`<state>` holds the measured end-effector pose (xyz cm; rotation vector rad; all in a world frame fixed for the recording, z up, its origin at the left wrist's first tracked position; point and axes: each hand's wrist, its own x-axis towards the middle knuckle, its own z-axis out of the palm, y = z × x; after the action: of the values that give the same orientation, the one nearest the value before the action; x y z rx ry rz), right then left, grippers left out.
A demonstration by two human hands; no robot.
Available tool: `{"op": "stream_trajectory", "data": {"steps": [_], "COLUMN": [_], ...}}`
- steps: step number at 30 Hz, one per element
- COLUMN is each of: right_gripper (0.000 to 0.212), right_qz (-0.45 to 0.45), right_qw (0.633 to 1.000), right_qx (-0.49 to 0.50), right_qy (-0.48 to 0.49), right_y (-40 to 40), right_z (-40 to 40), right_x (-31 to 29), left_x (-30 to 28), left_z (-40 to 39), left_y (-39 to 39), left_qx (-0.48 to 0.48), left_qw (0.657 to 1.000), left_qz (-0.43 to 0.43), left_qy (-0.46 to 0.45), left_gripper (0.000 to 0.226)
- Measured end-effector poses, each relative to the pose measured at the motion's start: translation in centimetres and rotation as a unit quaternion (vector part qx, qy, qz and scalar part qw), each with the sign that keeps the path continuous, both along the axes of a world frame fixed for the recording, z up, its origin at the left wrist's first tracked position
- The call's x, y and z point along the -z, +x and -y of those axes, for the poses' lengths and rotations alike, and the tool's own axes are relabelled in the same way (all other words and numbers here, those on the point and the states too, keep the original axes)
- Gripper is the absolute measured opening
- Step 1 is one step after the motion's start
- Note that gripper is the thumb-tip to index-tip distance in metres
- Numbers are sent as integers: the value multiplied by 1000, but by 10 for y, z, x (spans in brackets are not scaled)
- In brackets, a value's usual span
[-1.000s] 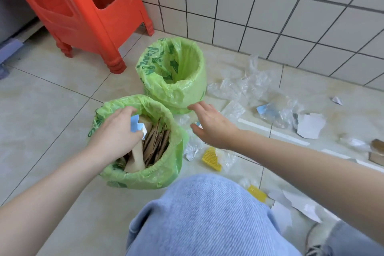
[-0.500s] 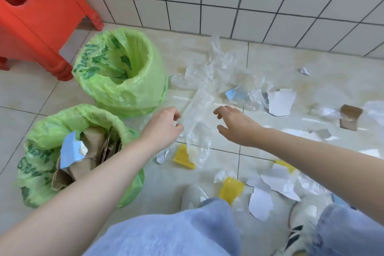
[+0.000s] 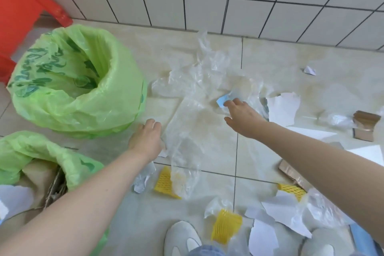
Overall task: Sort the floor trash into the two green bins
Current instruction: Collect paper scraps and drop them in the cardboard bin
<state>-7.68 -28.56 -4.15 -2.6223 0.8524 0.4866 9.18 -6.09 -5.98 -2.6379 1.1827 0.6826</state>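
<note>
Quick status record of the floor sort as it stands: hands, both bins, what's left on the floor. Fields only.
left hand: low over the floor, at the edge of the clear plastic sheet; grip cannot be told
right hand: open, reaching toward the blue scrap, holding nothing
far bin: nothing visible inside
near bin: holds cardboard and paper
floor, left to sort: clear plastic, yellow foam nets, white paper pieces, brown cardboard box
other: red stool by the wall

Head view — steeply down, close over floor (image 3: 128, 220).
</note>
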Motion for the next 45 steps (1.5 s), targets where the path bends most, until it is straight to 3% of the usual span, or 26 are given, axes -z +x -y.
{"op": "stream_trajectory", "data": {"steps": [6, 11, 18, 21, 24, 27, 31, 35, 40, 45], "right_gripper": [45, 31, 19, 17, 20, 15, 7, 9, 5, 14], "right_qz": [5, -50, -24, 42, 104, 165, 187, 181, 210, 213], "right_qw": [996, 978, 974, 985, 984, 951, 910, 901, 884, 863], "right_qx": [4, 41, -16, 31, 141, 234, 295, 273, 271, 320], "right_qy": [-86, -196, -224, -163, -25, 116, 224, 283, 318, 328], "right_y": [48, 65, 55, 53, 49, 39, 19, -8, -44, -83], "right_z": [5, 10, 14, 9, 6, 11, 18, 21, 32, 48], "right_x": [26, 39, 34, 20, -5, -30, -62, -97, -137, -163], "left_x": [25, 33, 25, 12, -8, -31, -62, -89, -120, -142], "left_z": [-9, -16, -17, -13, -10, -10, -11, -10, 0, 28], "left_y": [4, 14, 14, 11, 10, 9, 4, -5, -21, -38], "left_qx": [3, -47, -114, -105, -107, -119, -145, -165, -170, -147], "left_qw": [1000, 996, 983, 984, 984, 980, 971, 960, 955, 960], "left_qz": [2, -55, -100, -92, -79, -50, -2, 21, 50, 57], "left_qy": [20, -54, -103, -108, -122, -153, -189, -226, -237, -230], "left_gripper": [56, 46, 45, 36, 27, 23, 5, 4, 34, 18]}}
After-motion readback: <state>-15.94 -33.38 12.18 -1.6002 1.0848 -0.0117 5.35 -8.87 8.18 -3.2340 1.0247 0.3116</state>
